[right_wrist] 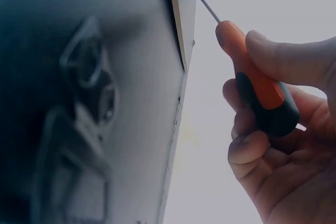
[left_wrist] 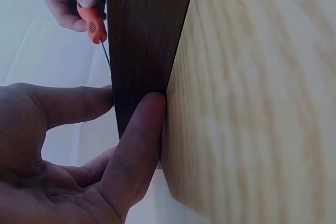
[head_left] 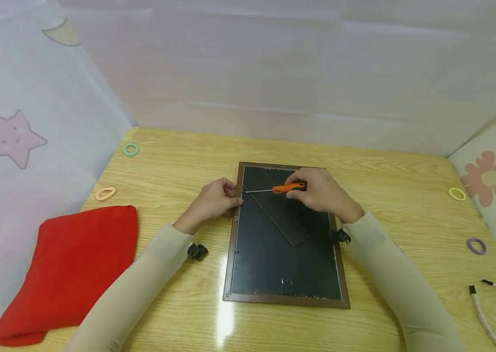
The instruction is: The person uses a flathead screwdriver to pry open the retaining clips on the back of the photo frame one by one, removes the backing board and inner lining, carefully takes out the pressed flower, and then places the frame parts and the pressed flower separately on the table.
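A picture frame [head_left: 287,303] with a brown rim lies back side up on the wooden table, its black backing board [head_left: 265,274] showing. A flat hinged stand [head_left: 278,210] lies slantwise across the backing. My left hand [head_left: 213,201] grips the frame's left edge, thumb on top; in the left wrist view a finger [left_wrist: 139,140] presses along the rim's side. My right hand [head_left: 320,191] holds a screwdriver [head_left: 289,187] by its orange and black handle. The shaft points left, its tip at the backing's left margin, close to my left thumb. Metal hangers [right_wrist: 92,72] show blurred in the right wrist view.
A folded red cloth [head_left: 76,264] lies at the left. Small rings, green [head_left: 131,149], orange [head_left: 105,194], yellow [head_left: 457,194] and purple [head_left: 476,246], lie along the table's sides. Two pink cords [head_left: 483,315] with black ends are at the lower right.
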Demonstrator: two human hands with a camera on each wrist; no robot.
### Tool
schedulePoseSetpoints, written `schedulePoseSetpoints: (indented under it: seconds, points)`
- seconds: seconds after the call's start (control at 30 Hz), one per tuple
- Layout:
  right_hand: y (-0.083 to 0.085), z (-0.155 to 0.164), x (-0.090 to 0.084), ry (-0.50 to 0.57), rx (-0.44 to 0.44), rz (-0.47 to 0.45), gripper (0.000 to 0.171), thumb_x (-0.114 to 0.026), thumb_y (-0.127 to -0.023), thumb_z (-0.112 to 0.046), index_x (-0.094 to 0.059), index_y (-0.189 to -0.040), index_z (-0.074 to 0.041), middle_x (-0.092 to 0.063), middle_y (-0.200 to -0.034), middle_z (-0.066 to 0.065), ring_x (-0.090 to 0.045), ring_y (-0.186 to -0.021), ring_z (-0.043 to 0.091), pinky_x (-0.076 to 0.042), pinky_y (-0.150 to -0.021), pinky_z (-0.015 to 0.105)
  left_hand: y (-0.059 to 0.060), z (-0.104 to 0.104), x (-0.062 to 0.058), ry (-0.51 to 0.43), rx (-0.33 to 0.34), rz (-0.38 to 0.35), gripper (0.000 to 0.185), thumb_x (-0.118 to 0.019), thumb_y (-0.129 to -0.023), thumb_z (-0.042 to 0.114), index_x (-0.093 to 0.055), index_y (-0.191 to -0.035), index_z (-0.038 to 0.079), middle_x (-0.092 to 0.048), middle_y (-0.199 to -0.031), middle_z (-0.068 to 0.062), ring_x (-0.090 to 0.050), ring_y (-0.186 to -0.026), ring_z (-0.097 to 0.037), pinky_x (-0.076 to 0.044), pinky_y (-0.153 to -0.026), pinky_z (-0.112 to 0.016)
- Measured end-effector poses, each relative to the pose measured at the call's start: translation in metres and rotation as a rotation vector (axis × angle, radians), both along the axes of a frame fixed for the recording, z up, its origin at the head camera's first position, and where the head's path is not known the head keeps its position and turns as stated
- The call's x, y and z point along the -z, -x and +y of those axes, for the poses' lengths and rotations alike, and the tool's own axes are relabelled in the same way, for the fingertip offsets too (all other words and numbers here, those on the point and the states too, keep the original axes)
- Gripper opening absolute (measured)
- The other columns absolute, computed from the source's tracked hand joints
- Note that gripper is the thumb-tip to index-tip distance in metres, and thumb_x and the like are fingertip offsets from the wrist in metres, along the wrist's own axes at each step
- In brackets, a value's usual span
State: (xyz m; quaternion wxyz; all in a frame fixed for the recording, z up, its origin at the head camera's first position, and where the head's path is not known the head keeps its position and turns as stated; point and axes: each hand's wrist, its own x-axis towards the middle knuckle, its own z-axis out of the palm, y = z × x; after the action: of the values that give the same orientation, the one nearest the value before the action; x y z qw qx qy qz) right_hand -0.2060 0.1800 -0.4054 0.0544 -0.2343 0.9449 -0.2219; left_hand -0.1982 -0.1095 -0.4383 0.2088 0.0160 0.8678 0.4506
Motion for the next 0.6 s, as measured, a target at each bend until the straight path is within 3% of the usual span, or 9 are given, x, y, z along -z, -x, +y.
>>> schedulePoseSetpoints:
  seconds: [0.6]
  points:
    - [0.0088,0.0047,0.0089,0.062,0.009,-0.059,0.027,-0.080,-0.088,-0.026,-0.075,-0.113,-0.017,-0.074,-0.114,0.004,-0.061,-0.083,0.020,-0.051,-0.072,0.034,0.0028,0.0014,0.0043,-0.141,-0.040,-0.066,0.046,-0.071,-0.093,0.008,-0.053,-0.135,0.002,-0.061,-0.121,-0.015,-0.073,-0.084,-0.022,-0.065,-0.071,-0.031]
